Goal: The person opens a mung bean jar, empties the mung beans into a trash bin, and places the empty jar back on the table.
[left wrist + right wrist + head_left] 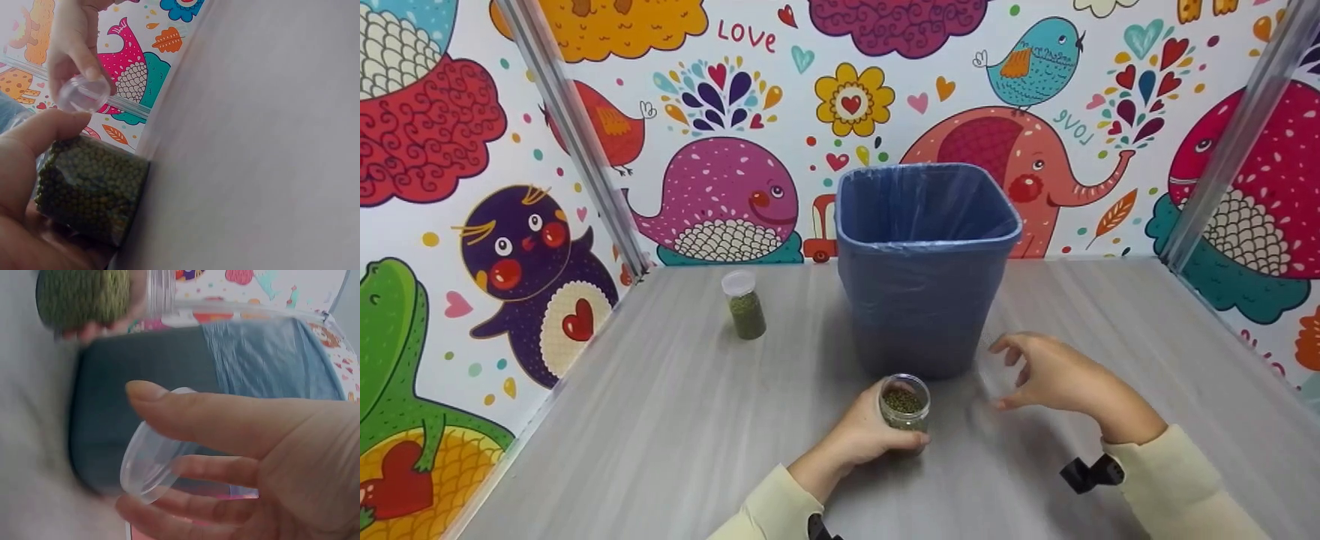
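My left hand (pixel 859 431) grips a clear jar (pixel 93 188) of small green beans, fingers and thumb around its side. In the head view the jar's mouth is uncovered and it stands upright just in front of the bin. My right hand (pixel 1057 379), to the right of the jar, holds a clear round plastic lid (pixel 147 464) between thumb and fingers. The lid is tilted, close beside the bin in the right wrist view. In the left wrist view the lid (pixel 84 95) shows beyond the left thumb.
A blue bin (pixel 926 307) with a clear plastic liner stands behind the hands. Farther back on the left, a second jar (pixel 746 311) of green contents has its pale lid on. Cartoon-printed walls (pixel 720 187) enclose the grey table (pixel 660 420) at the back and sides.
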{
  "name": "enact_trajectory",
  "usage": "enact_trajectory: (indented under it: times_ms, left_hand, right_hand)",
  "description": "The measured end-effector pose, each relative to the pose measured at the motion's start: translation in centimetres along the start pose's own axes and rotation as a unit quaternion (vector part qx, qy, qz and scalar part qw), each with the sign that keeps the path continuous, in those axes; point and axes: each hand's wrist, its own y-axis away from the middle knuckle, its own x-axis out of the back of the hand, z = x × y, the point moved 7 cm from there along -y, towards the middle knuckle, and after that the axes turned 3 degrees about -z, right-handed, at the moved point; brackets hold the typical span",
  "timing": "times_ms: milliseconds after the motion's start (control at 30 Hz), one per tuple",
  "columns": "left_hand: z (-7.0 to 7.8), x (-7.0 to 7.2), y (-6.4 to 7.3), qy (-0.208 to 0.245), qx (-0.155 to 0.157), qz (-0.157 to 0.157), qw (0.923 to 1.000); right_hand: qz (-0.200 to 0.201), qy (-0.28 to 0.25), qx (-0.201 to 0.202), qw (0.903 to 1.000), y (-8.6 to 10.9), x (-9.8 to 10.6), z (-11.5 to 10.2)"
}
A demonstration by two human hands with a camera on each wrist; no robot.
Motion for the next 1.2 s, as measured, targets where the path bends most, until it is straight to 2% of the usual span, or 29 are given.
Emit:
enact_trajectory:
  times_ms: [167,333,633,867,1067,1200]
  left_hand:
    - [-0.2,0.0,0.0,-0.01,0.01,-0.004,0.9999]
    - [-0.1,0.1,-0.1,-0.01,0.004,-0.005,0.9999]
    - [-0.3,0.1,-0.1,-0.012,0.006,-0.005,0.9999]
    - [-0.3,0.1,-0.2,-0.013,0.005,-0.001,0.9999]
    - [-0.3,0.0,-0.1,-0.003,0.013,-0.01,0.9999]
    - [-0.3,0.1,0.0,-0.004,0.019,-0.012,0.9997]
  right_hand:
    - [0.007,0.033,-0.03,0.999,-0.2,0.8,2.3]
    - [0.018,0.043,-0.082,0.9956,-0.6,1.4,5.4]
    - [0.028,0.022,-0.161,0.9863,-1.0,2.0,12.1]
    - [0.034,-0.03,-0.208,0.9771,-0.1,2.5,16.4]
    - [0.031,-0.049,-0.247,0.9672,1.1,2.7,19.2]
    - [0.029,-0.048,-0.249,0.9669,1.4,2.7,19.9]
